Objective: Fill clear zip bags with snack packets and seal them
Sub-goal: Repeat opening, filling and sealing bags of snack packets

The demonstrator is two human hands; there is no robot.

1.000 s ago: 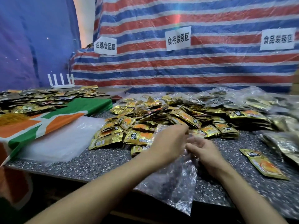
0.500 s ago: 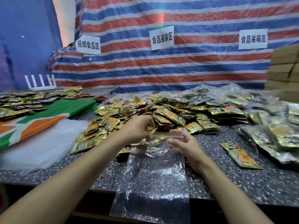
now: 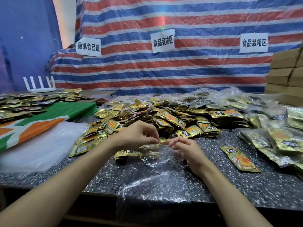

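White router (image 3: 41, 86), stacked cardboard boxes (image 3: 285, 71), striped tarp (image 3: 164, 76) behind

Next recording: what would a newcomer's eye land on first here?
The big heap of gold snack packets across the middle of the speckled table draws the eye first, against the red, white and blue striped tarp behind. In front of it, the left hand and right hand pinch the top edge of a clear zip bag that drapes over the table's near edge. One lone packet lies apart at right.
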